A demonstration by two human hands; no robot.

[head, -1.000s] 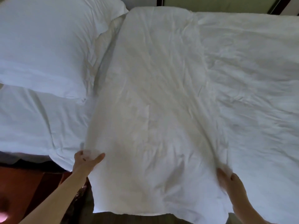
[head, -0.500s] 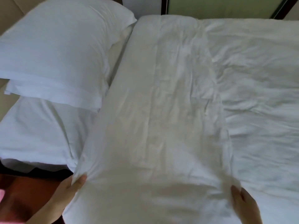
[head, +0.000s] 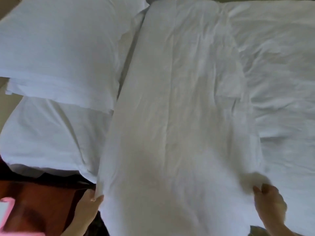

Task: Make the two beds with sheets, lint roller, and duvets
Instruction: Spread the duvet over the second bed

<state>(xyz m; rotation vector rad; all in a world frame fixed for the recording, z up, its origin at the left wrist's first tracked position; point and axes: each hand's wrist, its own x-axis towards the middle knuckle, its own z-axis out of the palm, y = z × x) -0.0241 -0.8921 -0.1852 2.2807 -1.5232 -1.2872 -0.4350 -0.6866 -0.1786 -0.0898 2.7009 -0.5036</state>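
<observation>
Duvet: folded band (head: 179, 116) on the bed (head: 42, 137), its left edge against the pillow (head: 59, 45).
Long axis: runs straight away from the person, with the near end at the hands.
Left hand: (head: 88, 206) pinches the near left edge, thumb on top.
Right hand: (head: 269, 206) grips the near right corner, fingers curled, blurred.
Nearer: neither; the 2 hands sit level, 1 per corner.
Next move: probably a pull along that axis.

In soft, dim light, a reddish-brown wooden surface (head: 39, 201), floor or furniture unclear, lies lower left of the bed (head: 42, 142), with a dark strip (head: 56, 178) between them, a blurred pink shape (head: 6, 215) on it and a beige surface (head: 6, 106) at the left edge.
</observation>
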